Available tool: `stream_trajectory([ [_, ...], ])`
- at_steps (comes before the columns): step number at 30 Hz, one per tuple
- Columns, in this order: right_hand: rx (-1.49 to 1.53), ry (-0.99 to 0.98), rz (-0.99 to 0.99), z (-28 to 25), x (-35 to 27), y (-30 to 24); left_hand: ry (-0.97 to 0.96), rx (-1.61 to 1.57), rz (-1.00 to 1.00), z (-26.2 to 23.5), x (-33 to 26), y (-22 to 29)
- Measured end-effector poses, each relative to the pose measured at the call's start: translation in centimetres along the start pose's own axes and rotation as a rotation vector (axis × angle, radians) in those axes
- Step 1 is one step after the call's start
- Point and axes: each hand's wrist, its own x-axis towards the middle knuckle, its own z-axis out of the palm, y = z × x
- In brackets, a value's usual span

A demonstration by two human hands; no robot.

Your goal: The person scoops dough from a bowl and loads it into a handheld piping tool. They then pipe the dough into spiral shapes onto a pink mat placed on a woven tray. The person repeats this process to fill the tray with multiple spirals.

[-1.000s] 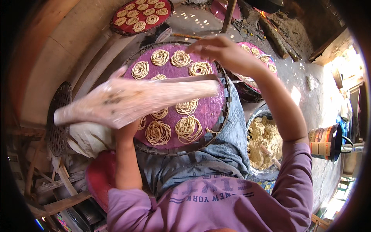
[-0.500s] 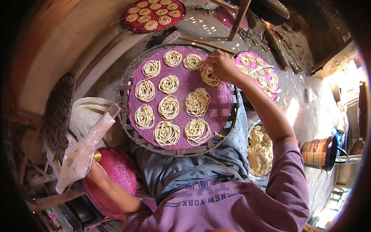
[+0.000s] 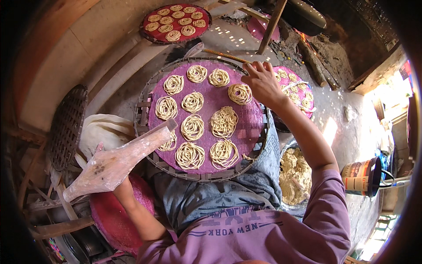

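Note:
My right hand (image 3: 262, 81) is above the upper right rim of a round woven tray (image 3: 143, 105), fingers loosely bent and apart with nothing in them. A purple mesh cloth (image 3: 252, 123) lines the tray on my lap. Several pale noodle coils (image 3: 192, 102) rest on it in rows; a noodle nest (image 3: 240, 94) lies just beside my right hand. My left hand (image 3: 124, 190) holds a floury wooden press (image 3: 116, 163) with a wide middle and narrow handle, its handle end over the tray's left side. The wood hides most of that hand and part of one coil.
A red-lined tray of coils (image 3: 176, 22) stands at the back, a smaller pink tray (image 3: 303, 99) at the right. Dough fills a basin (image 3: 295, 176) by my right leg. A dark bucket (image 3: 373, 176) stands farther right. Logs (image 3: 313, 61) smoulder back right. Pink mesh (image 3: 116, 220) lies lower left.
My right hand has drawn off the upper right coil toward the rim, its fingers spreading apart. My left hand has brought the wooden press rightward, so its handle end now overlaps the tray.

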Motion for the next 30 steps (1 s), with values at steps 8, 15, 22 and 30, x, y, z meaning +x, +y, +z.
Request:
stream_trajectory([
  [8,0.244,-0.179,-0.049,-2.4,-2.2,-7.3,-0.033,0.121,0.097,-1.3,0.0,-0.3],
  [15,0.962,-0.221,0.085,-3.6,-3.5,-8.6,-0.038,0.191,0.128,-1.4,-0.1,-0.3],
  [22,0.568,-0.203,-0.044,-4.2,-4.9,-12.8,-0.017,0.203,0.153,-1.4,-0.3,0.7],
  [30,0.753,0.032,0.058,-6.3,-7.4,-13.8,-0.022,0.176,0.097,-2.0,0.0,1.0],
])
